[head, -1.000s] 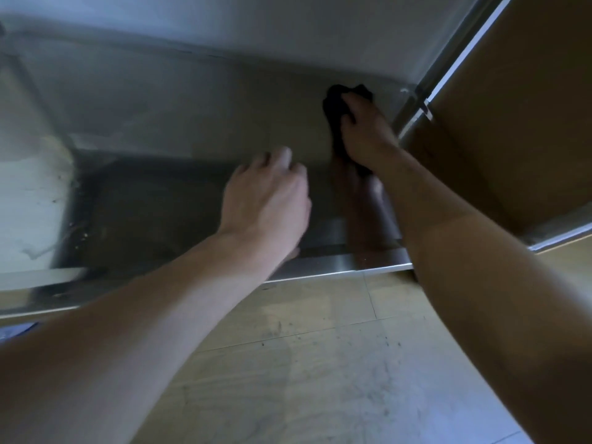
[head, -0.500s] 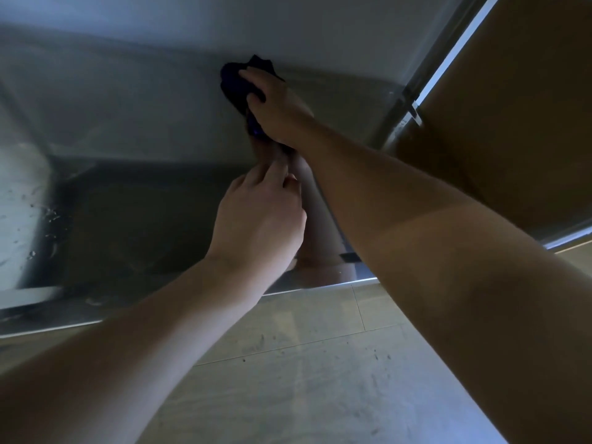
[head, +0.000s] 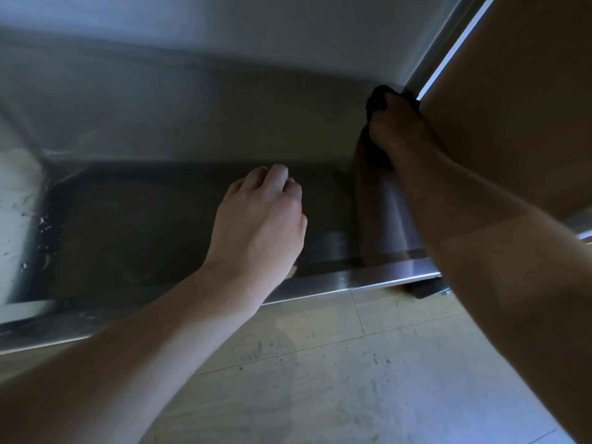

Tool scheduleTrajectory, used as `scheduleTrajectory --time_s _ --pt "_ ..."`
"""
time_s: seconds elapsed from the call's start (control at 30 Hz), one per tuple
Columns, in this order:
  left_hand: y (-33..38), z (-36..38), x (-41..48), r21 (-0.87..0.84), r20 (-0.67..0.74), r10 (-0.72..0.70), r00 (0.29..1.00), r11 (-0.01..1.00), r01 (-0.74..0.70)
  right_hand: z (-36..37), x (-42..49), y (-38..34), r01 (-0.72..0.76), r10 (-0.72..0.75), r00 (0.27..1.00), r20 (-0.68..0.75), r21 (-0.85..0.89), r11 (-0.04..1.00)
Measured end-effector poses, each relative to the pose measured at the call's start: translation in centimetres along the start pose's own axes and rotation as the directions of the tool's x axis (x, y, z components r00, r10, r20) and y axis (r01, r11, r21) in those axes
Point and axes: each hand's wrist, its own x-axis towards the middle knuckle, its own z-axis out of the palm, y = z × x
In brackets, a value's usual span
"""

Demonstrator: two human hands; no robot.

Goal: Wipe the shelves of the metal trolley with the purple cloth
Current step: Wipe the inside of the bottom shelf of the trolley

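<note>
I look down at a low metal trolley shelf (head: 160, 219), dark and reflective, with a shiny front rim. My right hand (head: 397, 129) presses the purple cloth (head: 376, 99), bunched and nearly black in the shadow, into the shelf's far right corner beside the upright post (head: 442, 36). Most of the cloth is hidden under the fingers. My left hand (head: 262, 222) rests on the shelf near its front edge, fingers curled, holding nothing.
The underside of the shelf above (head: 256, 24) hangs close over the work area. A brown panel (head: 528, 91) stands right of the post. Pale wood-look floor (head: 320, 379) with dark specks lies in front. White smears mark the shelf's left end (head: 19, 203).
My right hand has swept the cloth from the shelf's back middle over to the far right corner. My left hand stayed near the front edge.
</note>
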Motion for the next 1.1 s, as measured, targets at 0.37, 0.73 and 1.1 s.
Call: scheduleTrajectory --time_s 0.37,0.73,1.1 --pt "-0.3 0.2 -0.3 -0.029 -0.051 -0.006 0.999 1.000 0.004 3.7 -2.9 -6.5 0.486 -0.503 0.856 0.119 0.143 0.862" --pt "-0.2 0.4 -0.4 -0.014 -0.103 0.007 0.995 1.000 -0.009 -2.3 -3.6 7.5 0.180 -0.180 0.984 0.011 -0.060 0.982" --pt "-0.4 0.5 -0.7 -0.059 -0.162 0.019 0.987 0.998 -0.029 -6.1 -9.8 12.9 0.136 -0.143 0.988 -0.049 -0.131 0.982"
